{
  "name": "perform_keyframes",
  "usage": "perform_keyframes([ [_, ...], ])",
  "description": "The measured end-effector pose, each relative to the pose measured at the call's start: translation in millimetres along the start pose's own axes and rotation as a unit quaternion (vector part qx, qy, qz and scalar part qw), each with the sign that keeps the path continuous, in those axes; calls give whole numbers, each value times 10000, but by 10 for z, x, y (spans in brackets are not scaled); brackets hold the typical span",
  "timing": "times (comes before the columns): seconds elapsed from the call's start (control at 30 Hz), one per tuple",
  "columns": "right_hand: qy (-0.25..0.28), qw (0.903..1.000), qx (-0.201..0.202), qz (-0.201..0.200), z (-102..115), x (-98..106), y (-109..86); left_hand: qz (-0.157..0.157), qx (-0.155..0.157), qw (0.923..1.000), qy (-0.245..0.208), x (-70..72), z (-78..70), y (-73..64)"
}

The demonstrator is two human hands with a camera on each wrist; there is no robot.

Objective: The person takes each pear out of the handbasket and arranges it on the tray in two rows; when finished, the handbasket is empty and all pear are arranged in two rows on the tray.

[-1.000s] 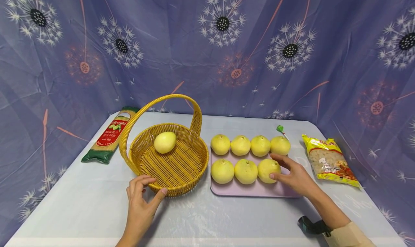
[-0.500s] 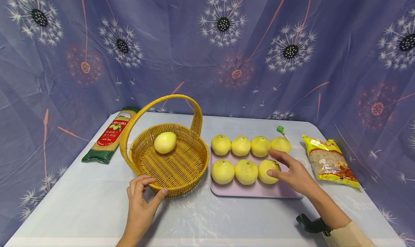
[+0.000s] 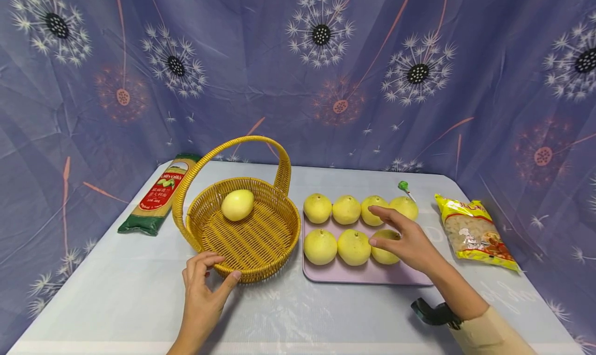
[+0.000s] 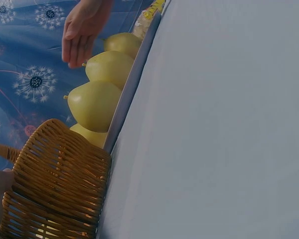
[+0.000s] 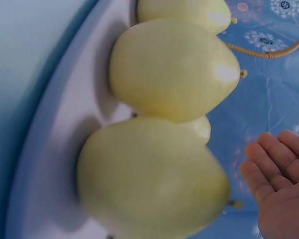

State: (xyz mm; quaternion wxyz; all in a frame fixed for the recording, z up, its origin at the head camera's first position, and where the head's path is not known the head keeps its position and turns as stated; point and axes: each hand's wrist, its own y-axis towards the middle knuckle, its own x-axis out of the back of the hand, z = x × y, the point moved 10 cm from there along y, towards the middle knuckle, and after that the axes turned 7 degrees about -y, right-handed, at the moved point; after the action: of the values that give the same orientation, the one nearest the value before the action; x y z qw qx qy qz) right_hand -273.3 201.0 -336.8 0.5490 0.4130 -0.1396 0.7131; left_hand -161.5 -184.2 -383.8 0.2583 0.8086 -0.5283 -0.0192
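Note:
My left hand [image 3: 203,290] holds the near rim of a yellow wicker basket [image 3: 253,275], fingers over the edge and thumb at its front; the left wrist view shows its side [image 4: 60,174]. One smooth pale yellow fruit [image 3: 238,205] lies inside, towards the back. Several yellow fruits with short stems, like small pomelos [image 3: 355,247], sit in two rows on a pink tray [image 3: 344,276]. Above the front right fruit [image 3: 386,254] hovers my right hand [image 3: 410,241], fingers apart from the thumb and nothing held. In the right wrist view its fingers [image 5: 276,159] look fairly straight.
A green and red pasta packet [image 3: 160,194] lies left of the basket. Behind the tray is a green lollipop [image 3: 403,185]. A yellow-edged snack bag [image 3: 476,233] lies to the right. A blue dandelion-print cloth [image 3: 261,75] hangs behind the white table [image 3: 279,319].
My right hand has lifted away from the front right fruit and shifted left over it, holding nothing. The left hand, basket and fruits stay where they were.

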Motion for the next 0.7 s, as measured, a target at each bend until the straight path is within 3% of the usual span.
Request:
perform_keyframes([
  [0.43,-21,9995,318,60,333,-137,204,-1,18,10000,38,-5,4,6],
  [0.7,304,9978,568,144,532,-256,311,18,53,9999,89,-14,12,7],
])
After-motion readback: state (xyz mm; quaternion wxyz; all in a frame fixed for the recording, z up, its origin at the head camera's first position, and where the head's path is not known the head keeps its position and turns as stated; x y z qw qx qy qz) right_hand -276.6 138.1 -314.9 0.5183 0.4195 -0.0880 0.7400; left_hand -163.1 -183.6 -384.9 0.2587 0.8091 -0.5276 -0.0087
